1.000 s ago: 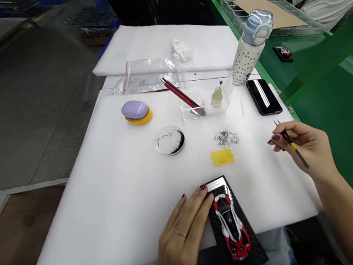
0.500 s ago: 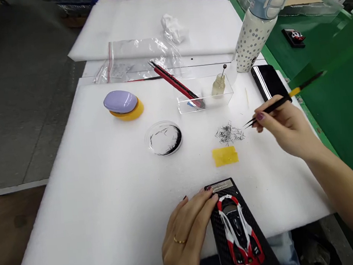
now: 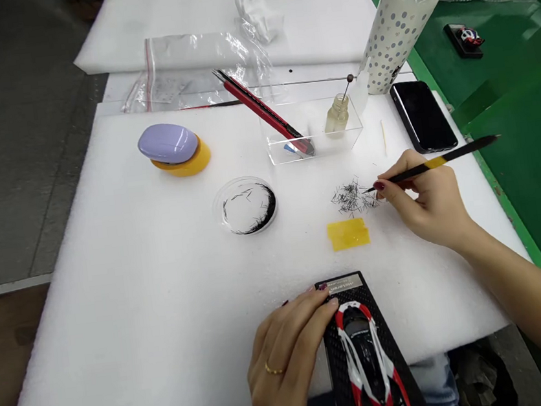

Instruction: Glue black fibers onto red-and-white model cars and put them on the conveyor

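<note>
My right hand [image 3: 427,201] pinches black tweezers [image 3: 446,157] with a yellow band. Their tips are together over the right part of a loose pile of short black slivers [image 3: 350,197]; whether a sliver is between them is too small to tell. At the front edge, my left hand [image 3: 288,357] is closed on the left side of a black display base [image 3: 339,377], its fingertips near the name plate. On that base sits a red, white and black model car [image 3: 369,361]. A yellow tape piece [image 3: 348,234] lies just below the slivers.
Left of the pile is a round clear dish [image 3: 246,206] with more slivers. Behind stand a clear box [image 3: 294,151] with a red-handled tool [image 3: 265,112] and a small bottle [image 3: 337,116], a phone [image 3: 423,115], a dotted flask [image 3: 395,32] and a purple-and-yellow case [image 3: 171,146].
My right hand has brought the tweezers left to the pile, and their parted tips have come together. My left hand stays on the base. The view has tilted slightly downward.
</note>
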Motion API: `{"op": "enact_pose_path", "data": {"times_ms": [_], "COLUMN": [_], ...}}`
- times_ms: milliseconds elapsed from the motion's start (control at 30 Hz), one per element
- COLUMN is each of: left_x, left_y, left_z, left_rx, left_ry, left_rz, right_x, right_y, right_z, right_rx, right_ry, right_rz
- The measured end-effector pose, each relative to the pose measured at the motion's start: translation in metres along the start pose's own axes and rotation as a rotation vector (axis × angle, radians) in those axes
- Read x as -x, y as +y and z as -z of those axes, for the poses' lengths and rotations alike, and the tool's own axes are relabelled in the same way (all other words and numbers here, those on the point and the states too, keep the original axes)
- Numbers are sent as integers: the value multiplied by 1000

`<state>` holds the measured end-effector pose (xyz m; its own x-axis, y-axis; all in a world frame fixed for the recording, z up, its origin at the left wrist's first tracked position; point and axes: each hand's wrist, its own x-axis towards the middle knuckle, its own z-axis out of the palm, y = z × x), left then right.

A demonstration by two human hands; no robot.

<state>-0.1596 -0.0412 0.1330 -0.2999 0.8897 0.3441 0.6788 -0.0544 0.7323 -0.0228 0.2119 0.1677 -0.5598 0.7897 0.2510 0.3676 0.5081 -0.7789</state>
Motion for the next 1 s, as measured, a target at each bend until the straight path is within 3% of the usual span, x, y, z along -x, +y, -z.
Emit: {"op": "enact_pose_path", "data": {"times_ms": [167,267,433,667,1000], "left_x": [0,1,-2,-5,-3], "left_y": [0,2,6,0,5], "left_z": [-3,-5,-7,-17,-14], "left_rx": [5,18,3,-44,29], "left_ry": [-7,36,32,165,129], "left_rz": [-6,24,41,-50,5], "right_x": [26,43,52,50,50], "right_y": [1,0,-9,-9,-7], "right_z": [7,5,-5,-9,-9], "right_rx": [-435,-556,-512,-444,-485], "right_ry": [10,-44,-127,-106,-132], "right_rz": [-244,-273,-238,-207,-258]}}
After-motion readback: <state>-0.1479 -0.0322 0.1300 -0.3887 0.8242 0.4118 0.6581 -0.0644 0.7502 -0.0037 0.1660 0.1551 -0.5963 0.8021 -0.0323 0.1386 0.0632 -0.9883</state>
